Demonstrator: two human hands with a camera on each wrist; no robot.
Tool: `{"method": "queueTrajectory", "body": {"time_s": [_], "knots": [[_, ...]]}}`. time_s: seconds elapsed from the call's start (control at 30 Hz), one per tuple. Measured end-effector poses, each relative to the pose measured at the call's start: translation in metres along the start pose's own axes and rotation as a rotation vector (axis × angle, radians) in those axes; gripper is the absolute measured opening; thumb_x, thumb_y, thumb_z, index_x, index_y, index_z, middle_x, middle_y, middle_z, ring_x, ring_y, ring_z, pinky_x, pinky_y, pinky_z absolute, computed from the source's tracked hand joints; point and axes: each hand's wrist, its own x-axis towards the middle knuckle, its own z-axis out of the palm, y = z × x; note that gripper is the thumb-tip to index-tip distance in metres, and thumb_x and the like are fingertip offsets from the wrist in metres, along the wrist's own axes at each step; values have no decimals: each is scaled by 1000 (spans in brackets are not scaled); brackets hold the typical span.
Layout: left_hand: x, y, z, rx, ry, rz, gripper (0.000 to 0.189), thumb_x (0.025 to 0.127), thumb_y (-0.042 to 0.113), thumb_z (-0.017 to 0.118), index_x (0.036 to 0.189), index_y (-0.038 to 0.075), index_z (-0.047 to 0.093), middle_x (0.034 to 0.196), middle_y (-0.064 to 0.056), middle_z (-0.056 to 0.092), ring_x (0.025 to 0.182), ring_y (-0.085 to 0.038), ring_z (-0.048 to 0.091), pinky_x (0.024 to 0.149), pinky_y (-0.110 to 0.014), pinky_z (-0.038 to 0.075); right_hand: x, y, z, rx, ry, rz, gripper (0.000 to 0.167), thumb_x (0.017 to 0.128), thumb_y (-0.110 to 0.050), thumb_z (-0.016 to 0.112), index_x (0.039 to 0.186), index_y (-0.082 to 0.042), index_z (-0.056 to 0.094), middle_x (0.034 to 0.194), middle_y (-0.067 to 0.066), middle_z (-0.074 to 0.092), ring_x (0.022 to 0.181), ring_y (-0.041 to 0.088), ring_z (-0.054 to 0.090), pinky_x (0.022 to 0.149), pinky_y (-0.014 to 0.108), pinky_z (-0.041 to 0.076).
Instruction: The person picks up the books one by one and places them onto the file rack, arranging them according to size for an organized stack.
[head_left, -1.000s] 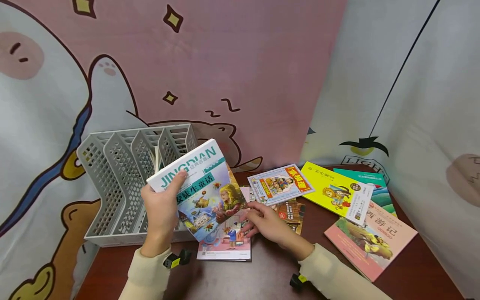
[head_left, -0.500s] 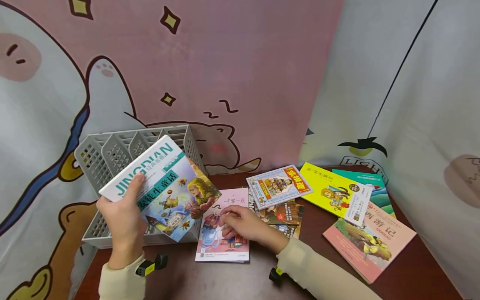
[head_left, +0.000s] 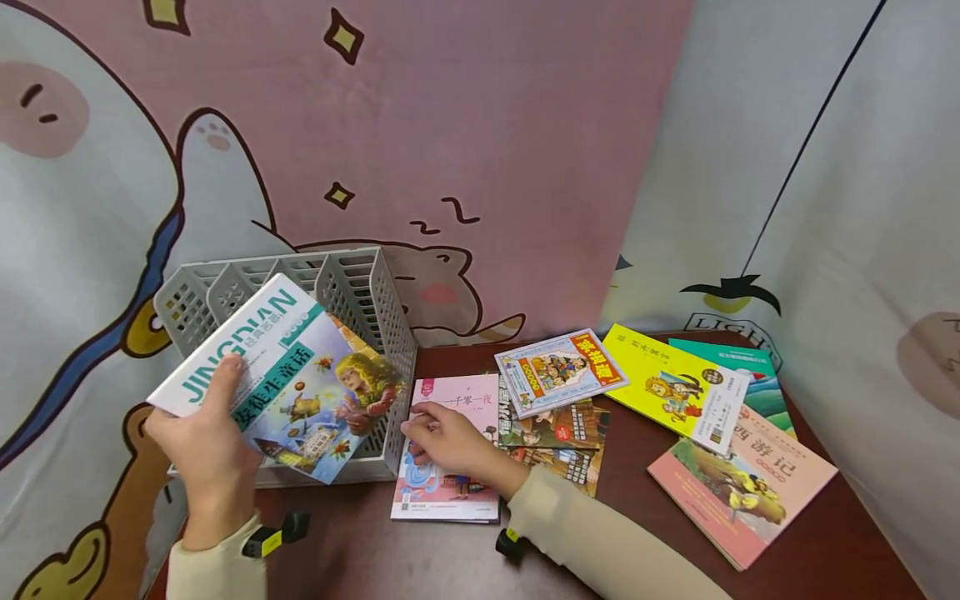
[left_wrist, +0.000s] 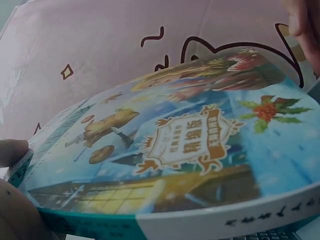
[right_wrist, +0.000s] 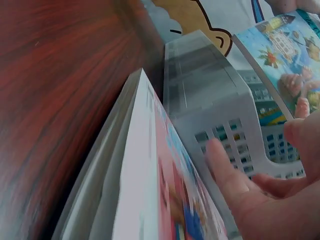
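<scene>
My left hand (head_left: 206, 454) grips a thick storybook (head_left: 322, 392) by its upper left edge, thumb on the white cover band. The book hangs tilted in front of a grey perforated magazine rack (head_left: 187, 312), hiding much of its dividers. Its glossy blue cover (left_wrist: 200, 150) and part of its spine fill the left wrist view. Over a pink book (head_left: 446, 504) on the table hovers my right hand (head_left: 453, 450), fingers loosely bent and holding nothing. In the right wrist view, that hand (right_wrist: 260, 200) is beside the rack's end wall (right_wrist: 215, 115).
Right of the pink book, a small pale-blue-bordered book (head_left: 558, 371) overlaps brown-covered books (head_left: 577, 467). Farther right lie a yellow book (head_left: 660, 383), a green one (head_left: 757, 362) and a salmon-pink one (head_left: 750, 492), overlapping on the dark wooden table (head_left: 360, 542). A patterned cloth (head_left: 510, 167) hangs behind.
My left hand has carried the storybook leftward, away from above the pink book and across the rack's front. My right hand has come off the storybook and shifted left over the pink book.
</scene>
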Motion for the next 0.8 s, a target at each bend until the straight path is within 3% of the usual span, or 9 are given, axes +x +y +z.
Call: {"method": "queueTrajectory", "body": {"time_s": [0.2,0.37,0.57,0.8], "knots": [[6,1,-8,-67,44,27,42,85,3,95,120,-10,76,109,-21,85,84,-26,86,69,-33,68,13,-3,21,-156,65,-51,65,110,-42,66,160,-3,53,154,20,63,128,32,74,103,41,64],[10,1,-15,-139,110,24,45,80,-2,97,118,-13,75,105,-24,84,79,-28,85,67,-34,68,20,-1,33,-274,120,-66,70,108,-44,66,161,-1,51,149,23,60,115,23,75,100,35,61],[19,5,-24,-153,169,47,46,79,-3,97,118,-12,74,105,-24,84,79,-28,84,67,-32,68,23,9,41,-412,175,-72,73,106,-47,62,161,-1,50,138,19,64,105,14,70,97,34,59],[27,16,-33,-150,232,23,64,79,-2,97,131,0,60,111,-19,84,85,-26,83,70,-28,68,24,13,43,-449,198,-83,74,106,-49,62,162,-2,51,143,19,64,108,19,73,100,35,59]]}}
